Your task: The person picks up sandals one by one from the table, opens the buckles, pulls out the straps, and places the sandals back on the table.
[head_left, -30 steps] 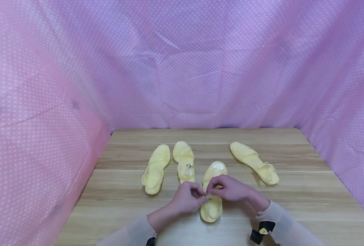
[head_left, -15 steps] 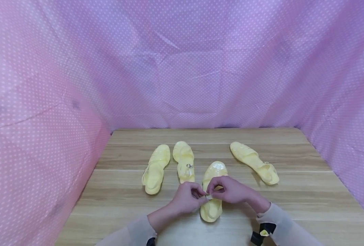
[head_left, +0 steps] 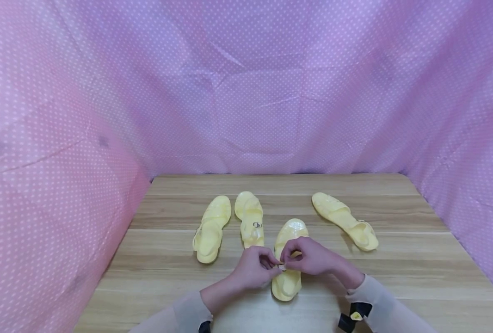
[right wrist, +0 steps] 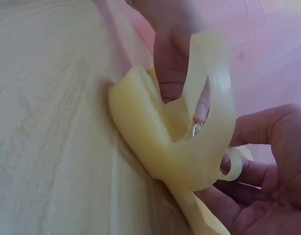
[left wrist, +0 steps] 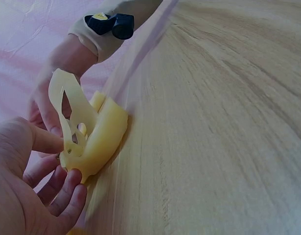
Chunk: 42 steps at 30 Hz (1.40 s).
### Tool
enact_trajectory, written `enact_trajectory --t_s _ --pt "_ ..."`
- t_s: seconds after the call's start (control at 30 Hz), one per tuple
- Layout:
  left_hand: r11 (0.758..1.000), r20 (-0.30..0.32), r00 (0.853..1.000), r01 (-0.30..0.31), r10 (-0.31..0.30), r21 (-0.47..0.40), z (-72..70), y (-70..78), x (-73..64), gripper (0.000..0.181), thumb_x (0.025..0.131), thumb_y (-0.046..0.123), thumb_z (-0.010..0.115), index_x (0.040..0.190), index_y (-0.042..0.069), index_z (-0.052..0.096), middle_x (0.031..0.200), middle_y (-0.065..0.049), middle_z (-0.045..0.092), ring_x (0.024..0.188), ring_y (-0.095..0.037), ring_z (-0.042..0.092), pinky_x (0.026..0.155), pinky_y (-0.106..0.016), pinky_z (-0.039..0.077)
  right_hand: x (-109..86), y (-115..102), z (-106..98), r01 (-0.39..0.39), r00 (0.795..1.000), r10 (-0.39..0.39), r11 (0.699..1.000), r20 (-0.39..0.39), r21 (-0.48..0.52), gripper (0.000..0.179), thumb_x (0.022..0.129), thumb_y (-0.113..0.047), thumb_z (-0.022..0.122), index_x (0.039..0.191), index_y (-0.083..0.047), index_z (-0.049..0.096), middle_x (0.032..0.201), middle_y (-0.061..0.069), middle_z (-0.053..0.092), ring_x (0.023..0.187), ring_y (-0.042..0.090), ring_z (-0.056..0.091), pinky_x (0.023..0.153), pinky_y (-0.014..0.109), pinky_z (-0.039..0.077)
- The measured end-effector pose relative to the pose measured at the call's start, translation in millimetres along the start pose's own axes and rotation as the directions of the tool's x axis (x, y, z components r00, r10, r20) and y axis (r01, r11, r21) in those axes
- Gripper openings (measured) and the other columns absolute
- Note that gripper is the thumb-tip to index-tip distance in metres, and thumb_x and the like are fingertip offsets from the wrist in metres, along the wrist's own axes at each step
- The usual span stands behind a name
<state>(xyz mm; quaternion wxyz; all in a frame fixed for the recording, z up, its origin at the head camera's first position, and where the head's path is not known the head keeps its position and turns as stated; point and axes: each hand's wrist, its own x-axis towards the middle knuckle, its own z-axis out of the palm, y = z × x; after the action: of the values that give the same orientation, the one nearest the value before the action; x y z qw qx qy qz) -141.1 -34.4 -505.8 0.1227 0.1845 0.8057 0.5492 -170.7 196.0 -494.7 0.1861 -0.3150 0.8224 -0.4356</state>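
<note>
A pale yellow jelly sandal [head_left: 287, 284] lies on the table in front of me, toe pointing away. My left hand [head_left: 252, 269] is at its left side, thumb and finger pinching the ankle strap by a small metal buckle [right wrist: 196, 128]. From the right, my right hand [head_left: 311, 255] pinches the strap end [right wrist: 235, 165], which curls in a small loop between its fingers in the right wrist view. Both sets of fingertips meet at the buckle, largely covering it in the head view. The sandal's heel [left wrist: 111, 129] rests on the wood, its straps standing up.
Two more yellow sandals, a far-left one [head_left: 213, 226] and one with a visible buckle [head_left: 251, 217], lie left of the hands. Another sandal [head_left: 344, 219] lies slanted at the right. Pink dotted cloth [head_left: 255, 92] encloses the wooden table [head_left: 400, 212].
The right fingertips shift slightly at the buckle, close against the left fingertips. The left hand, the worked sandal and the other sandals stay in place.
</note>
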Motion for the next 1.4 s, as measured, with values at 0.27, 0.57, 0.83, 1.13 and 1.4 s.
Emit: enact_trajectory --t_s 0.27,0.57,0.83,1.13,1.4 --pt "1.0 -0.009 1.0 0.002 -0.002 0.004 -0.2 1.3 -0.7 0.01 0.083 0.005 0.086 0.081 0.005 0.077 0.077 -0.005 0.075 0.067 -0.006 0.064 0.063 -0.016 0.055 1.9 -1.8 3.6 -0.014 0.999 0.013 1.0 -0.045 -0.024 0.007 0.093 -0.021 0.082 0.092 -0.015 0.078 0.09 -0.007 0.077 0.089 0.0 0.068 0.083 0.023 0.06" --pt "1.0 -0.008 1.0 0.006 -0.006 -0.004 -0.1 1.6 -1.4 0.009 0.081 0.002 0.085 0.082 0.005 0.077 0.079 -0.006 0.076 0.067 -0.005 0.064 0.064 -0.016 0.055 0.8 -1.5 1.0 0.028 1.0 -0.028 0.999 0.001 -0.016 0.006 0.095 -0.012 0.078 0.092 -0.017 0.075 0.094 -0.004 0.075 0.092 0.0 0.065 0.085 0.023 0.058" --pt "1.0 -0.006 1.0 -0.008 0.008 0.005 0.5 -2.4 -0.9 0.009 0.083 0.005 0.086 0.081 0.006 0.077 0.076 -0.003 0.075 0.066 -0.003 0.063 0.063 -0.017 0.056 -0.2 -3.4 0.2 0.018 1.0 -0.018 1.0 -0.004 -0.005 0.004 0.096 -0.018 0.078 0.094 -0.015 0.076 0.096 -0.002 0.078 0.095 0.001 0.068 0.088 0.025 0.059" --pt "1.0 -0.002 1.0 -0.001 0.001 0.007 1.2 -3.1 1.3 0.009 0.083 0.004 0.086 0.081 0.007 0.077 0.075 0.001 0.074 0.065 -0.001 0.064 0.064 -0.018 0.057 -1.3 -4.6 0.6 0.021 1.0 -0.022 1.0 -0.02 -0.017 0.004 0.094 -0.013 0.079 0.091 -0.014 0.075 0.095 -0.001 0.076 0.093 0.002 0.066 0.087 0.026 0.059" --pt "1.0 -0.003 1.0 0.0 0.0 -0.005 -0.5 -2.4 1.4 0.01 0.081 0.001 0.085 0.081 0.005 0.076 0.074 -0.002 0.072 0.066 -0.006 0.064 0.063 -0.018 0.056 -1.1 1.4 -6.0 0.093 0.993 -0.091 0.995 0.07 -0.023 0.006 0.101 -0.011 0.07 0.099 -0.016 0.071 0.103 -0.001 0.074 0.099 0.002 0.064 0.092 0.029 0.058"
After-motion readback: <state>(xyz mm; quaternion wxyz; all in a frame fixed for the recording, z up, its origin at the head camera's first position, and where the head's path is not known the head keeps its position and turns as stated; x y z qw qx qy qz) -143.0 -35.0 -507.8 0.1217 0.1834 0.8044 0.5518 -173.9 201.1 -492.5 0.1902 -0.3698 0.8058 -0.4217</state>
